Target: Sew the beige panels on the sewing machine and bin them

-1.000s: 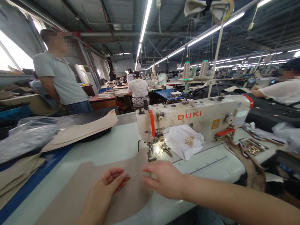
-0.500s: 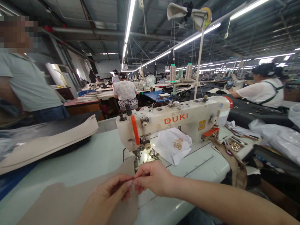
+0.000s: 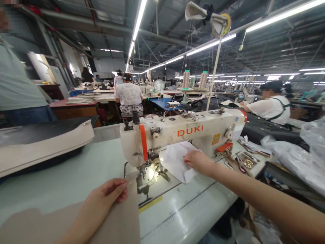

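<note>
My left hand point(image 3: 106, 198) rests over a taupe sheet of material point(image 3: 124, 217), near its right edge. Its thumb and fingers are pressed together, and whatever may be between them is too small to make out. My right hand point(image 3: 199, 162) reaches onto a crumpled white paper point(image 3: 175, 161) beneath the sewing machine's arm. Its fingers are curled down, hiding the small gold metal pieces that lay there. The white sewing machine point(image 3: 188, 130) stands in front of me, its lit needle area just beyond my left fingertips.
To the left lies a stack of beige and black panels point(image 3: 50, 149). A tray point(image 3: 250, 162) with gold rings and tools sits at right, by clear plastic bags point(image 3: 286, 159). Thread cones point(image 3: 186, 79) stand behind the machine. Other people are around, one standing at left.
My right hand has left my left hand and moved right and forward onto the white paper, covering the gold pieces. My left hand has shifted slightly left. The view has turned a little right.
</note>
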A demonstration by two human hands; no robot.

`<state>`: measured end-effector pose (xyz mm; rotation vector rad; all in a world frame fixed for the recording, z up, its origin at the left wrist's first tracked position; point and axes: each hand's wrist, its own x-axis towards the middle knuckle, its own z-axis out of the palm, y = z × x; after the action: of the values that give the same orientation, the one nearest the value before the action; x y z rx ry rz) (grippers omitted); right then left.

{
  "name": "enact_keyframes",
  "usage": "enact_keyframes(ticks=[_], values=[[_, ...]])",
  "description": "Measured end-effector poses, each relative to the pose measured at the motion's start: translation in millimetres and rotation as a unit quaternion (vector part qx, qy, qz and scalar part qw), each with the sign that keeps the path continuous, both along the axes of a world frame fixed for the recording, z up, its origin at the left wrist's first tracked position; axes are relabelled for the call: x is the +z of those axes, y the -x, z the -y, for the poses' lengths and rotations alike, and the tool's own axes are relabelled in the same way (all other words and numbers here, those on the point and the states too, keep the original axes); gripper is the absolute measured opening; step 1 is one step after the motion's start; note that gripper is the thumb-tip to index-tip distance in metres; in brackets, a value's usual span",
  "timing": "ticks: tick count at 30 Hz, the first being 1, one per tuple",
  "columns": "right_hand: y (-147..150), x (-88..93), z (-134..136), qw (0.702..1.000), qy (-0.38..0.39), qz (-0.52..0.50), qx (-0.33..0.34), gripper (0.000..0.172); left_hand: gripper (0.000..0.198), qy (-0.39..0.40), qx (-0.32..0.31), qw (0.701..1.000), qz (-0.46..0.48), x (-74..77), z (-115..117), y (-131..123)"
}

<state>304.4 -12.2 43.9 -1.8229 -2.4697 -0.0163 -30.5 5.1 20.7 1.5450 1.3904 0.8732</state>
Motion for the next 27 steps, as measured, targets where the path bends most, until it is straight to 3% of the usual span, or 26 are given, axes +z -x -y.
enact_keyframes(ticks=[7,14,24,27], values=[[12.5,-3.0,-9.9,0.996,0.033,0.084,-0.014,0.023,0.037,-0.020,-0.015,0.999,-0.037,1.7,1.6,1.4],[15.0,4.4,-10.6,0.998,0.026,0.055,-0.027,0.022,0.040,-0.027,-0.012,0.999,-0.037,0.5,3.0,0.1],[12.9,7.6,5.3,0.985,-0.031,-0.167,-0.030,0.024,0.035,-0.016,-0.024,1.000,0.005,0.5,9.0,-2.1],[36.3,-4.1,16.9,0.937,0.007,-0.350,0.009,0.018,0.030,-0.013,-0.055,0.998,0.043,-0.8,16.6,-7.9]])
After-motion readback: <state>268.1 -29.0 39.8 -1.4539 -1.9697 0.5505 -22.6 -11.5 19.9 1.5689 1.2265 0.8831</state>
